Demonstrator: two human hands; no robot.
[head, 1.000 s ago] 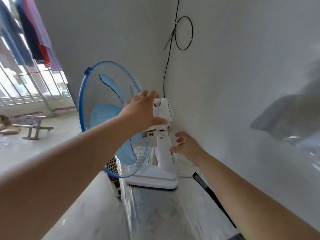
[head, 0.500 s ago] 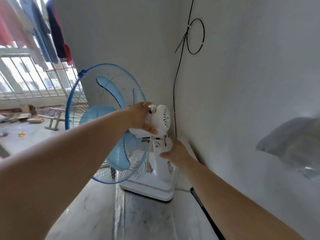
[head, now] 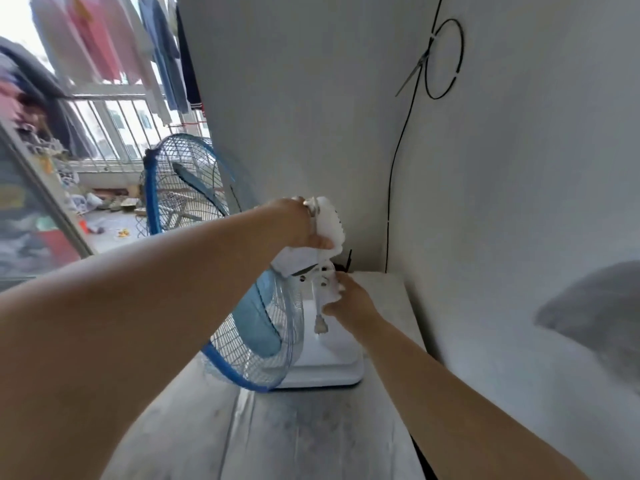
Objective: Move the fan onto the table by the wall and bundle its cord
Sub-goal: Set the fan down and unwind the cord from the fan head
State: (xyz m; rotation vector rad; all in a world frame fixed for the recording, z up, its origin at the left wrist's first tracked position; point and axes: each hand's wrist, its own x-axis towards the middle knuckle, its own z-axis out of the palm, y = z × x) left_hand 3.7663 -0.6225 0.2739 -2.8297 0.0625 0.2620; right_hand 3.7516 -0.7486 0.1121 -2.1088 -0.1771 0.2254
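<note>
Turned since, fan [head: 258, 329] sits on grey corner table [head: 311, 441]; left hand [head: 300, 224] grips motor [head: 331, 220], right hand [head: 350, 302] neck [head: 326, 287].

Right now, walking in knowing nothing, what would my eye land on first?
A blue-grilled fan stands on the grey table in the wall corner, centre frame. The person's left grip clasps its white motor housing and the right grip its neck, with a white cord and plug dangling between them. At upper left, clothes hang by a barred window.
</note>
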